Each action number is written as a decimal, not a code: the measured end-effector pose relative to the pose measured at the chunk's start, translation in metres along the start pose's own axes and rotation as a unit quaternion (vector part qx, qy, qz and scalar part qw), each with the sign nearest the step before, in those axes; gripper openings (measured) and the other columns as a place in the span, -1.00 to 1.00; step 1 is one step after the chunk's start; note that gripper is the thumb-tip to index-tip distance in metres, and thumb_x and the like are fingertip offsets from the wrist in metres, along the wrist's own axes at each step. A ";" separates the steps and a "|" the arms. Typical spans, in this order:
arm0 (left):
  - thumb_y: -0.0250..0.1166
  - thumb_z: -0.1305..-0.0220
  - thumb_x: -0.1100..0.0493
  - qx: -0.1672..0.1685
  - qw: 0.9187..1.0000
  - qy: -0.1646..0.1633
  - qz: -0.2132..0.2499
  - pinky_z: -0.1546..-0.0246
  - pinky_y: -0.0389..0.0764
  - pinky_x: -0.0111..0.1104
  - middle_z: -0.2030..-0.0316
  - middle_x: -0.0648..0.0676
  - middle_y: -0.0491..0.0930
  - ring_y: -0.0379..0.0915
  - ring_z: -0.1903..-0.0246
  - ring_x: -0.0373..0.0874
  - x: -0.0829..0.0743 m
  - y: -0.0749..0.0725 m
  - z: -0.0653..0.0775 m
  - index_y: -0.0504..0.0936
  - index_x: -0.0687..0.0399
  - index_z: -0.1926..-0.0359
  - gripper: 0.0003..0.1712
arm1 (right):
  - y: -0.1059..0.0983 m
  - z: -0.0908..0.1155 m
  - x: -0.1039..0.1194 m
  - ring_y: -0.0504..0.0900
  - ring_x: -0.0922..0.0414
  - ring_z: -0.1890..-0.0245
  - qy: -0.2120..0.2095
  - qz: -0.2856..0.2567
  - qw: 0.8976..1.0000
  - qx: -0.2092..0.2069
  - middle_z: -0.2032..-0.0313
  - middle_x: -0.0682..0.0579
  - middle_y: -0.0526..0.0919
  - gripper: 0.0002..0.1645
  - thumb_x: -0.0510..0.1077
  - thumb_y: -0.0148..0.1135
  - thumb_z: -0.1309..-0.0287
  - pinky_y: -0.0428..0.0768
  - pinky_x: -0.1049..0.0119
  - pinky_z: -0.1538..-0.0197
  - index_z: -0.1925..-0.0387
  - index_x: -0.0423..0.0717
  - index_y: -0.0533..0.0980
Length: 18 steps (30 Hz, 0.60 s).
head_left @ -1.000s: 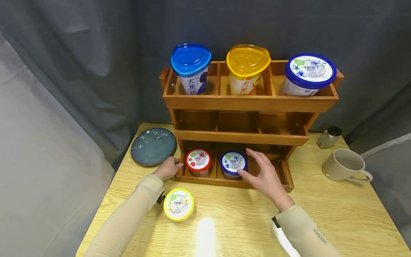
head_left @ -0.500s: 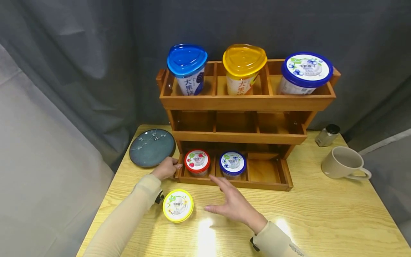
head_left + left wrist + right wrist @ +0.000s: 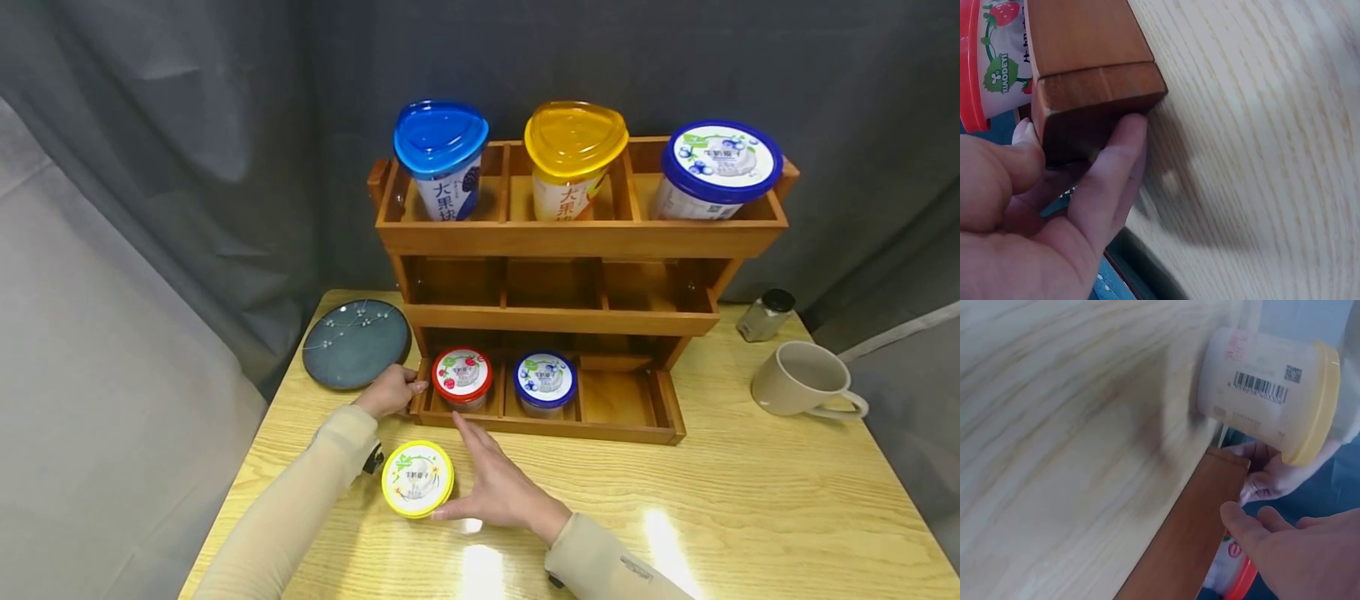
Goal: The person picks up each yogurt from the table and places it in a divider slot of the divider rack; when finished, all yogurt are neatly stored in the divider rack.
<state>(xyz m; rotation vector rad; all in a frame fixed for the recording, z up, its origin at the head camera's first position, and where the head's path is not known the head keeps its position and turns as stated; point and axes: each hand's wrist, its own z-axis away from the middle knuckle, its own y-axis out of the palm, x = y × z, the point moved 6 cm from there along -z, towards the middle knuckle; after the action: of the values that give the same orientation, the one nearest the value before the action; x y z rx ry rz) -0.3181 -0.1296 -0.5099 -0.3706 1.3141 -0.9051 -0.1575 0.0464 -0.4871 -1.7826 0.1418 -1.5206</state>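
Note:
My left hand (image 3: 390, 392) grips the front left corner of the wooden shelf rack (image 3: 540, 429), thumb and fingers on either side of the wood (image 3: 1100, 94). My right hand (image 3: 498, 487) is spread with nothing in it, just right of a yellow-lidded tub (image 3: 417, 479) that stands on the table; whether they touch I cannot tell. In the right wrist view that tub (image 3: 1260, 387) shows a barcode on its side. In the rack's bottom tier, a red-lidded tub (image 3: 462, 375) sits in the left compartment and a blue-lidded tub (image 3: 545, 379) in the middle one.
The top tier carries a blue-lidded cup (image 3: 441, 142), an orange-lidded cup (image 3: 576, 142) and a larger blue-lidded tub (image 3: 722, 162). A dark plate (image 3: 357, 344) lies left of the rack. At right are a mug (image 3: 802, 379) and a black-capped jar (image 3: 765, 317).
My right hand has moved from the blue-lidded tub in the bottom tier leftward and toward the front, to beside the yellow-lidded tub. My left hand keeps its grip on the rack corner.

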 end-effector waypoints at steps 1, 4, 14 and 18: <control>0.22 -0.45 0.10 0.000 1.000 0.000 0.000 0.40 0.50 -0.34 0.58 0.04 0.47 0.40 0.62 -0.18 0.000 0.000 0.000 0.67 0.30 0.09 -0.69 | 0.002 -0.001 0.000 0.01 -0.11 -0.47 0.001 0.001 1.000 0.003 -0.52 -0.09 -0.02 0.61 0.45 0.54 0.30 0.21 -0.18 -0.33 -0.57 0.22 -0.30; 0.22 -0.44 0.10 -0.003 1.000 -0.001 -0.005 0.39 0.51 -0.33 0.55 0.06 0.49 0.40 0.58 -0.16 0.001 0.000 -0.001 0.67 0.29 0.09 -0.69 | 0.008 -0.005 0.000 -0.02 -0.11 -0.48 0.005 -0.001 1.000 0.013 -0.52 -0.07 -0.03 0.63 0.46 0.55 0.32 0.18 -0.18 -0.35 -0.57 0.22 -0.32; 0.21 -0.45 0.10 0.002 1.000 0.003 -0.008 0.46 0.49 -0.35 0.58 0.04 0.47 0.39 0.61 -0.18 0.001 0.001 -0.001 0.67 0.27 0.16 -0.72 | 0.026 -0.019 -0.001 0.17 -0.07 -0.43 -0.004 -0.007 1.000 0.024 -0.44 -0.15 0.20 0.68 0.46 0.56 0.34 0.29 -0.12 -0.31 -0.57 0.07 -0.30; 0.20 -0.45 0.11 -0.003 1.000 0.007 -0.012 0.50 0.43 -0.37 0.63 0.02 0.38 0.32 0.64 -0.19 -0.002 0.000 0.001 0.66 0.25 0.26 -0.73 | 0.029 -0.021 -0.003 0.23 -0.05 -0.40 -0.002 -0.007 1.000 0.030 -0.41 -0.15 0.24 0.65 0.45 0.56 0.32 0.31 -0.10 -0.30 -0.57 0.01 -0.25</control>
<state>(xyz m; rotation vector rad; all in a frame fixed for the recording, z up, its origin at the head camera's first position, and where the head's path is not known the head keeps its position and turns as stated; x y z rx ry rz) -0.3170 -0.1284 -0.5088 -0.3862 1.3287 -0.9257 -0.1653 0.0181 -0.5072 -1.7429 0.0817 -1.5150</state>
